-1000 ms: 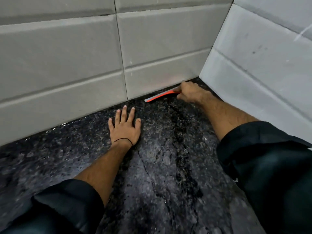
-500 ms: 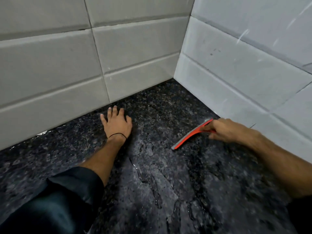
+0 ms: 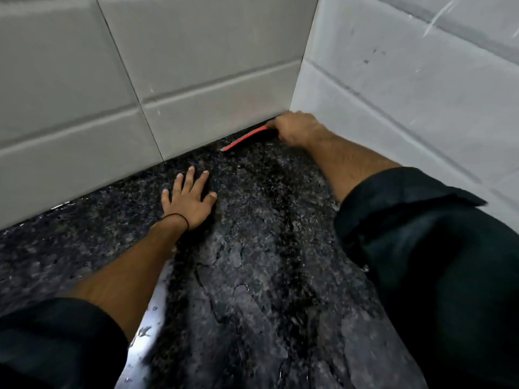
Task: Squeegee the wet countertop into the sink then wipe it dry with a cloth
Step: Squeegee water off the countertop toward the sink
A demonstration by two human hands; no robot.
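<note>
The dark speckled stone countertop (image 3: pixel 266 248) is wet, with streaks and a film of water across its middle. My right hand (image 3: pixel 297 129) is shut on the handle of a red squeegee (image 3: pixel 244 140), whose blade lies on the counter in the far corner where the two tiled walls meet. My left hand (image 3: pixel 188 200) rests flat on the counter, fingers spread, a short way in front and to the left of the blade. It holds nothing. No sink and no cloth are in view.
Grey tiled walls (image 3: pixel 196 66) close off the back and the right side (image 3: pixel 407 80) of the counter, forming a corner. A bright wet reflection (image 3: pixel 148 318) shows on the counter near my left forearm.
My right hand has carried the squeegee from the middle right of the counter back into the far corner. My left hand has stayed flat on the counter.
</note>
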